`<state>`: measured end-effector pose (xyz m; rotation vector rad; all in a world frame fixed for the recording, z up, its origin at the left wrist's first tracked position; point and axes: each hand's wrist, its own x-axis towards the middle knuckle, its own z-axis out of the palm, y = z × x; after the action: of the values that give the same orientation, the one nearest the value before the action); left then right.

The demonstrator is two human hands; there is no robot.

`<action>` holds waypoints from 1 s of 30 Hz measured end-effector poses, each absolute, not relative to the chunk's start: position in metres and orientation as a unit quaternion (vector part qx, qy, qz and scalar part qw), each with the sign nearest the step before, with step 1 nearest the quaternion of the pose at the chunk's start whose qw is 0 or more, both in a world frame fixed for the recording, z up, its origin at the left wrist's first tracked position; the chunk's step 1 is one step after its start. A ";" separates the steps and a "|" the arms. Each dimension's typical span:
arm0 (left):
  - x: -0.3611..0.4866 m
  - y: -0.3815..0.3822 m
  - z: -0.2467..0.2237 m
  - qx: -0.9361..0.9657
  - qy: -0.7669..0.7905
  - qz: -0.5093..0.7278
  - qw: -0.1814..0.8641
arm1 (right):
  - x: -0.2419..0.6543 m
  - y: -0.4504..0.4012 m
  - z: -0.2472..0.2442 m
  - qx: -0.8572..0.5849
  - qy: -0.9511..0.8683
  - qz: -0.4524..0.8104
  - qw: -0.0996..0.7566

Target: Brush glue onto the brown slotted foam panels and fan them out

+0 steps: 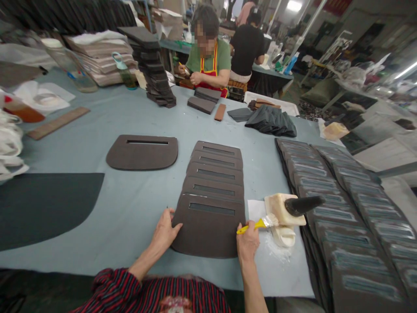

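Several dark brown panels with long slots overlap in a column, and the nearest panel (pixel 208 232) lies fully exposed. My left hand (pixel 165 229) is at its left edge, thumb on top and fingers at the side. At the right edge is my right hand (pixel 248 240), holding a yellow brush (pixel 257 225) whose bristles point right. Beside it a cream glue container (pixel 276 208) with a dark stick stands on a white sheet (pixel 283 274) with white smears. Another slotted brown panel (pixel 142 156) lies alone at the upper left.
Overlapping panels with whitish smears round their slots (pixel 345 237) cover the right side. A dark curved sheet (pixel 48 208) lies left, a wooden strip (pixel 58 123) behind it. Dark stacked pieces (pixel 154 71) stand at the back. Across the table sits a person in green (pixel 208 61).
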<state>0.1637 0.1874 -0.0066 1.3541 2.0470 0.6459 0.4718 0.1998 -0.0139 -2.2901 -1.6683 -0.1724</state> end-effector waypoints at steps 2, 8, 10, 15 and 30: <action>0.163 0.189 -0.006 0.514 0.771 0.243 0.286 | 0.471 0.200 -0.014 -0.798 -0.578 -0.053 0.163; 0.160 0.187 -0.007 0.531 0.775 0.207 0.273 | 0.471 0.202 -0.013 -0.789 -0.590 -0.069 0.161; 0.158 0.186 -0.010 0.536 0.778 0.195 0.263 | 0.473 0.202 -0.010 -0.779 -0.603 -0.091 0.148; 0.154 0.187 -0.017 0.540 0.783 0.188 0.247 | 0.476 0.201 -0.007 -0.763 -0.620 -0.117 0.139; 0.155 0.192 -0.019 0.564 0.777 0.174 0.219 | 0.470 0.199 -0.017 -0.768 -0.597 -0.064 0.222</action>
<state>0.1549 0.1919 -0.0187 1.5605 2.1491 0.4815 0.4697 0.1988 -0.0169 -2.1216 -1.6492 -0.1769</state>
